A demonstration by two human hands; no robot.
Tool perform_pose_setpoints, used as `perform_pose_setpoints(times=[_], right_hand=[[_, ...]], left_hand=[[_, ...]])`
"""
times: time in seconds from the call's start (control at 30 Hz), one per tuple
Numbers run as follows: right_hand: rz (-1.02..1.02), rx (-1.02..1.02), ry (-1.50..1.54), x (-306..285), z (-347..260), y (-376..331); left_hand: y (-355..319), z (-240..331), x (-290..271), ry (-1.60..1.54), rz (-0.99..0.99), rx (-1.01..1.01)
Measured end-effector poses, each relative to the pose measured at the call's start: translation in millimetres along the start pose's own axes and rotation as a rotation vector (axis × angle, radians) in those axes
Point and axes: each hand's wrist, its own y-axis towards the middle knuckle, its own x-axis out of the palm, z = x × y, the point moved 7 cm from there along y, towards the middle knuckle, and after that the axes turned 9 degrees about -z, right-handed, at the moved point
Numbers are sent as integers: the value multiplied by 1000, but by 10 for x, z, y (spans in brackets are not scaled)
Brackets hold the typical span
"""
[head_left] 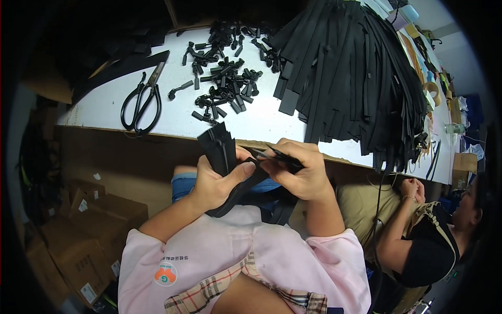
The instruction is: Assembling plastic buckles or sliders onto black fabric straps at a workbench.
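Note:
My left hand (215,180) is closed around a bundle of black zipper tapes (218,149), whose cut ends stick up above the fingers. The rest of the bundle loops down over my lap. Close beside it, my right hand (297,168) pinches a black tape end (285,157) in front of my chest, its thumb and fingers near my left thumb. A slim dark pointed piece shows between the two hands; its kind is hard to make out. Just beyond, on the white table (172,112), lies a loose heap of black zipper sliders with pulls (230,78).
Black-handled scissors (141,104) lie left of the sliders. A large fan of black strips (350,78) covers the table's right part and hangs over its edge. Cardboard boxes (94,230) stand at lower left. A co-worker (418,235) sits at right, hands together. Tape rolls (431,94) lie farther right.

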Motion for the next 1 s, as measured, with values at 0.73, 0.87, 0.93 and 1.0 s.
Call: perform_pose_setpoints(times=[0.73, 0.87, 0.93, 1.0], right_hand=[[60, 494, 982, 446, 358, -240], [60, 587, 955, 471, 381, -238], [0, 617, 969, 484, 398, -252], [-58, 646, 981, 485, 439, -270]], left_hand=[[-11, 28, -52, -272, 10, -115], [6, -40, -5, -398, -69, -201], [1, -20, -43, -226, -94, -138], [-6, 11, -58, -55, -121, -74]])
